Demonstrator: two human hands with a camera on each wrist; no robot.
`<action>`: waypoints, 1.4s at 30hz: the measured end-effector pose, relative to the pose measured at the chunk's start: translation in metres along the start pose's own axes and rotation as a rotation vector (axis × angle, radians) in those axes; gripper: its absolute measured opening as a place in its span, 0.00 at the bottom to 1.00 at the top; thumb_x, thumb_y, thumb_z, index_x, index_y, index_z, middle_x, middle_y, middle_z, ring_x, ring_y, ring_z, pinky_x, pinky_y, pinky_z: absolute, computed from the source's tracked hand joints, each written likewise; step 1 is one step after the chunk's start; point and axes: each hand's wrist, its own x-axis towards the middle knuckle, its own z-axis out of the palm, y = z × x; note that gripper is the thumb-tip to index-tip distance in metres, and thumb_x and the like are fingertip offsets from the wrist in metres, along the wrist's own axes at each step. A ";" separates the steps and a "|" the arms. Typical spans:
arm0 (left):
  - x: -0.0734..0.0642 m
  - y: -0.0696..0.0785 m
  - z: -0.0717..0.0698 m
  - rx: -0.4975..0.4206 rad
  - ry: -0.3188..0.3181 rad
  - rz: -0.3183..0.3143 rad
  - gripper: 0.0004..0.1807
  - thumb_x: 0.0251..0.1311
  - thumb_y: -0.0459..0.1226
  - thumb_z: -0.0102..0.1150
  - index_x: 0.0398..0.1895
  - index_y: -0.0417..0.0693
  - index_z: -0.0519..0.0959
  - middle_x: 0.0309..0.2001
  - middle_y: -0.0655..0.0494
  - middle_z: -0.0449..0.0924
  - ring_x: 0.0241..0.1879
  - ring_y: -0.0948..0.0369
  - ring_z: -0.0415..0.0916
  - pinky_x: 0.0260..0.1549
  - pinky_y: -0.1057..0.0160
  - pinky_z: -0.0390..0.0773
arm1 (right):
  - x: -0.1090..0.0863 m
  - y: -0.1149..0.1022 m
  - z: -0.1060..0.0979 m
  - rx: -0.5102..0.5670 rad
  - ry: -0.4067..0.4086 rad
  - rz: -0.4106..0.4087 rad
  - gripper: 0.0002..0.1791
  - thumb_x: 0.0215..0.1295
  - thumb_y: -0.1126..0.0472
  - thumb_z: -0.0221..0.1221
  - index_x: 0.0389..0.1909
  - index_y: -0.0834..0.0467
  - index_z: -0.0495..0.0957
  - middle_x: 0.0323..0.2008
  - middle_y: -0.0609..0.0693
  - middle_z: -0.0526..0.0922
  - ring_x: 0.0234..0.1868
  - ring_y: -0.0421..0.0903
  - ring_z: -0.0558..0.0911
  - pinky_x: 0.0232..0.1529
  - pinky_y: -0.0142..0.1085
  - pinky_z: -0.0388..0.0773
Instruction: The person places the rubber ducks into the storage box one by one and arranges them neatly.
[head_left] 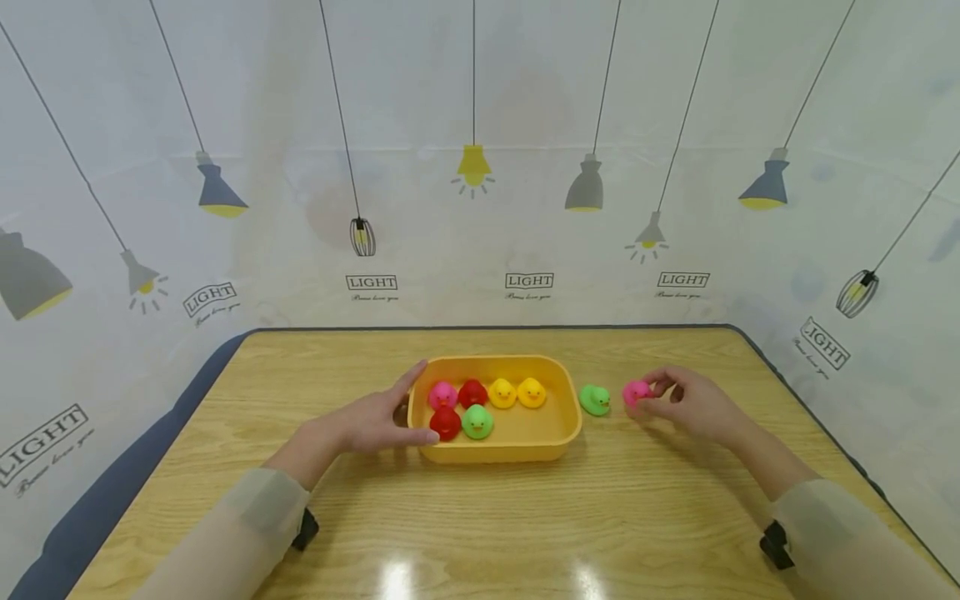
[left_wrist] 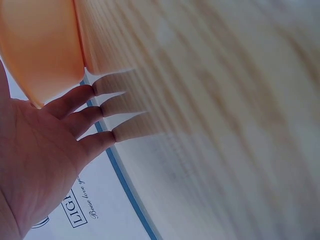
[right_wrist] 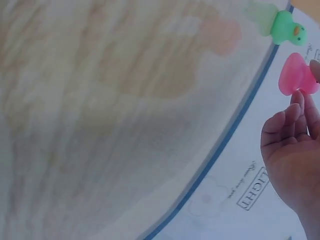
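A yellow-orange plastic bin (head_left: 525, 452) stands mid-table with several rubber ducks inside: a pink one (head_left: 443, 395), two red ones (head_left: 446, 423), two yellow ones (head_left: 532, 392) and a green one (head_left: 477, 422). My left hand (head_left: 375, 421) grips the bin's left end, thumb over the front rim; in the left wrist view its other fingertips touch the table beside the bin wall (left_wrist: 45, 45). To the right of the bin, my right hand (head_left: 693, 404) pinches a pink rubber duck (head_left: 636, 392) between thumb and fingers. In the right wrist view this pink duck (right_wrist: 296, 75) shows above the tabletop.
A green rubber duck (head_left: 595, 400) sits on the wooden table (head_left: 480, 517) between the bin and my right hand. A pale wall covering (head_left: 420, 100) printed with lamps rises behind the table's dark back edge and along both sides.
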 end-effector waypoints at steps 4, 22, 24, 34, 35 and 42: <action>0.001 -0.001 0.001 0.003 0.000 -0.002 0.68 0.59 0.74 0.68 0.91 0.79 0.31 0.86 0.40 0.62 0.80 0.38 0.67 0.79 0.29 0.65 | -0.002 -0.015 -0.002 -0.019 0.026 -0.017 0.25 0.73 0.44 0.72 0.60 0.56 0.83 0.45 0.50 0.82 0.37 0.44 0.73 0.31 0.33 0.71; -0.001 -0.001 0.000 -0.001 0.003 0.015 0.68 0.59 0.74 0.68 0.91 0.78 0.32 0.85 0.39 0.64 0.80 0.38 0.68 0.79 0.30 0.65 | 0.006 -0.083 0.024 0.088 -0.016 -0.232 0.18 0.68 0.53 0.77 0.54 0.54 0.86 0.40 0.49 0.83 0.33 0.44 0.74 0.32 0.31 0.72; 0.000 -0.001 0.000 0.002 0.007 0.020 0.68 0.60 0.74 0.67 0.91 0.77 0.32 0.84 0.39 0.65 0.79 0.38 0.69 0.79 0.30 0.65 | 0.009 -0.090 0.027 0.090 -0.017 -0.244 0.18 0.68 0.53 0.77 0.54 0.54 0.86 0.40 0.49 0.83 0.33 0.44 0.74 0.32 0.32 0.71; 0.001 -0.001 0.000 0.016 0.011 0.015 0.68 0.59 0.75 0.67 0.91 0.77 0.32 0.84 0.39 0.65 0.79 0.38 0.69 0.79 0.30 0.66 | 0.019 -0.111 0.048 0.115 -0.066 -0.286 0.18 0.68 0.53 0.77 0.54 0.54 0.86 0.42 0.51 0.84 0.35 0.45 0.75 0.35 0.32 0.74; 0.001 -0.001 0.000 0.016 0.011 0.015 0.69 0.59 0.75 0.67 0.91 0.77 0.32 0.84 0.39 0.65 0.78 0.38 0.70 0.79 0.30 0.66 | 0.020 -0.113 0.050 0.115 -0.073 -0.285 0.18 0.68 0.53 0.77 0.54 0.54 0.86 0.42 0.52 0.84 0.36 0.45 0.76 0.35 0.32 0.74; 0.002 -0.002 0.000 0.020 0.009 0.022 0.69 0.59 0.75 0.67 0.91 0.74 0.32 0.83 0.39 0.66 0.78 0.38 0.70 0.79 0.31 0.66 | 0.025 -0.123 0.063 0.099 -0.103 -0.275 0.19 0.68 0.53 0.76 0.56 0.53 0.85 0.43 0.49 0.85 0.39 0.46 0.77 0.39 0.32 0.78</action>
